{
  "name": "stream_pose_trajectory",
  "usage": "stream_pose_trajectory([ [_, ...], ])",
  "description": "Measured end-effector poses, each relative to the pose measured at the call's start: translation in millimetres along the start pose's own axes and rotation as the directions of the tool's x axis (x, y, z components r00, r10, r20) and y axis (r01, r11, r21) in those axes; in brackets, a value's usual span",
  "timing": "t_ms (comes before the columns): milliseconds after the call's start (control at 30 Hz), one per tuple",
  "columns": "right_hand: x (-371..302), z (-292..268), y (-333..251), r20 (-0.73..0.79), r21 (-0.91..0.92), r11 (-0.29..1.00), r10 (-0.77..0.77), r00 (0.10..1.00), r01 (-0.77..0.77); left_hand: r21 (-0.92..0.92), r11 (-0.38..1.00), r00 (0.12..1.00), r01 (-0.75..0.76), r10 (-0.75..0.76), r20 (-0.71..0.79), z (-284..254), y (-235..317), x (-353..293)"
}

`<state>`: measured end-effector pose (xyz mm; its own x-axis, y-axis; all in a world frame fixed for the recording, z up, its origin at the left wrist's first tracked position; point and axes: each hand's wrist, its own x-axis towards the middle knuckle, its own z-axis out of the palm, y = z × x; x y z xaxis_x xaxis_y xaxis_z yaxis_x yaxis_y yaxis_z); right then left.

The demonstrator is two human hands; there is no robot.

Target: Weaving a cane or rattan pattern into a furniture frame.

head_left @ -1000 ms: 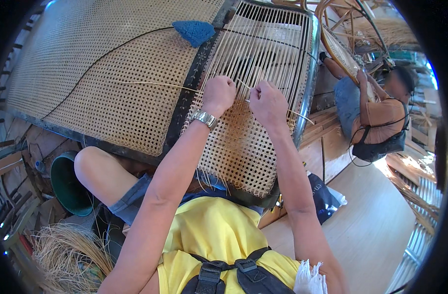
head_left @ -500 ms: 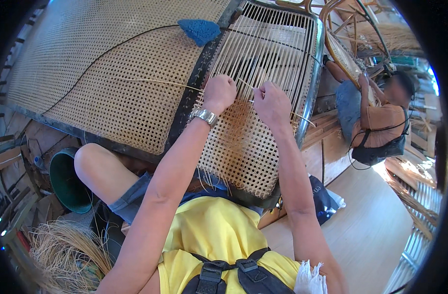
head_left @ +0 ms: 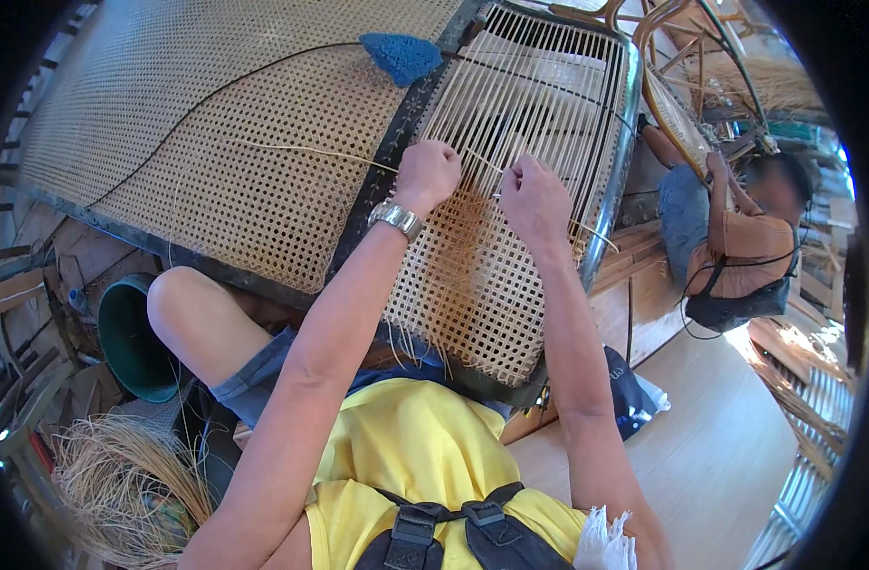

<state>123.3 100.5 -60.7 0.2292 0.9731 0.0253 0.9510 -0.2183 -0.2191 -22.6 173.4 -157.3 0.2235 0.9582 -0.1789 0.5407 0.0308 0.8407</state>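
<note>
A pale cane strand (head_left: 328,152) stretches across the narrow caned panel (head_left: 539,104), its loose left end lying over the wide woven panel (head_left: 254,180). My left hand (head_left: 429,176), a metal watch on its wrist, is closed with the strand in its fingers. To its right, my right hand (head_left: 535,201) is also closed, pinching the strand where it crosses the lengthwise strips. The strand's other end (head_left: 601,234) pokes out past the panel's right edge. Nearer me the panel is finished open weave with a brownish patch; the far part has only lengthwise strips. My fingertips are partly hidden.
A blue sponge-like pad (head_left: 401,59) and a thin dark cord lie at the top. Left of my knee stands a green bucket (head_left: 135,337), with a heap of loose cane strands (head_left: 135,475) below it. At right, another person (head_left: 748,228) handles a curved wooden frame (head_left: 667,100).
Both hands keep their hold on the strand and stay nearly in place; the right hand sits slightly farther right. The whole view has shifted a little.
</note>
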Motion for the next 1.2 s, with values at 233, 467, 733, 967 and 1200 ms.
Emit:
stream_pose_trajectory([
  [233, 1, 4, 5, 0.019, -0.051, 0.998, -0.026, 0.999, 0.027, -0.325, 0.901, 0.949, 0.287, -0.220, 0.227, -2, -4, 5],
  [467, -2, -1, -5, 0.012, 0.019, 0.999, 0.028, 1.000, -0.028, -0.284, 0.946, 0.987, 0.157, -0.140, 0.081, -2, -1, 1],
  [733, 2, 6, 5, -0.007, 0.023, 1.000, 0.011, 1.000, -0.011, -0.112, 0.987, 0.993, 0.118, -0.114, 0.043, -2, -6, 8],
  [967, 0, 5, -3, -0.033, 0.062, 0.998, 0.024, 0.999, -0.022, -0.156, 0.985, 0.996, 0.076, -0.081, -0.023, -13, -7, 3],
  [1200, 2, 5, 1, -0.013, 0.031, 0.999, 0.024, 1.000, -0.024, 0.047, 0.995, 0.996, 0.083, -0.085, 0.035, -18, -3, 9],
])
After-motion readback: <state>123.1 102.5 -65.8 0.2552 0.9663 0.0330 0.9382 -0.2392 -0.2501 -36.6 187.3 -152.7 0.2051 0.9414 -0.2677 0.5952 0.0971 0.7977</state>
